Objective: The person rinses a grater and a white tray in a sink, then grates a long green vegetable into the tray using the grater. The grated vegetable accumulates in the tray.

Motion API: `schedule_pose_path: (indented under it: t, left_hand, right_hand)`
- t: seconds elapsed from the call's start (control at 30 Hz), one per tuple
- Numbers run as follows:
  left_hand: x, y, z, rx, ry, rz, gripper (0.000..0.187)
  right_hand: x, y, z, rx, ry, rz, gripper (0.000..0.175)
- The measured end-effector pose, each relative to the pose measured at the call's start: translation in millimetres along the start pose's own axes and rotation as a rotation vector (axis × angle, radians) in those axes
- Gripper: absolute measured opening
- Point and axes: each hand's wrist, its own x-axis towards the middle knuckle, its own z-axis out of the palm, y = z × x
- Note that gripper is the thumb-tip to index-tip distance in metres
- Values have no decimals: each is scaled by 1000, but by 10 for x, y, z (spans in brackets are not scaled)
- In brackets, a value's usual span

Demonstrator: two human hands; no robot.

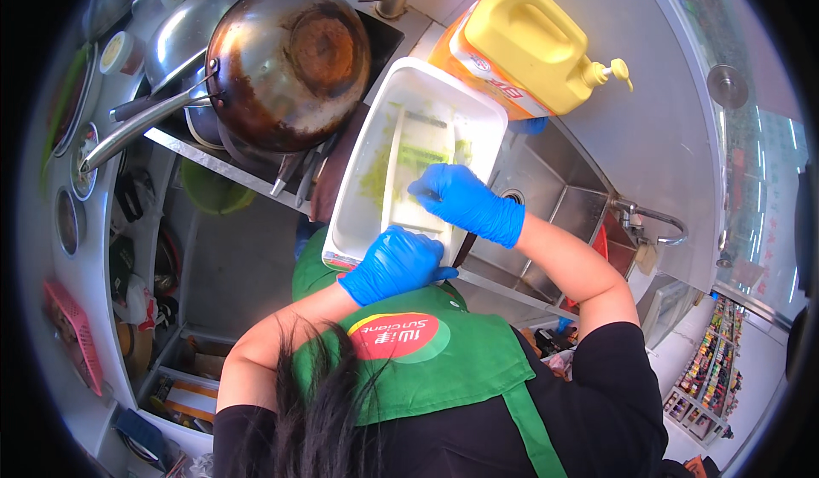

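Note:
A white plastic grater lies lengthwise in a white plastic tub, with green vegetable shreds on and around it. My left hand, in a blue glove, is closed around the grater's near end at the tub's near rim. Bent over the middle of the grater is my right hand, also blue-gloved, its fingers curled. A small dark spot shows among those fingers; what they hold, if anything, is hidden. Green shreds lie just beyond the right hand on the grater's surface.
An overturned, browned wok and other pans stand left of the tub. Beyond its right side stands a big yellow pump jug. A steel sink with a tap is at the right. A pink basket is at far left.

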Motion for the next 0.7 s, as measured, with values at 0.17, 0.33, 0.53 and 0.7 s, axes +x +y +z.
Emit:
schedule_pose_path:
  t: [0.17, 0.33, 0.53, 0.7]
  left_hand:
    - [2, 27, -8, -26, -90, -20, 46]
    - [-2, 29, 5, -13, -89, -31, 46]
    - [-14, 69, -36, -29, -88, -18, 46]
    - [3, 38, -33, -30, -145, -68, 46]
  right_hand:
    - [48, 307, 130, -300, 134, -51, 17]
    - [237, 521, 153, -158, 293, -133, 15]
    - [477, 779, 25, -106, 303, 70, 17]
    - [44, 292, 89, -13, 141, -63, 14]
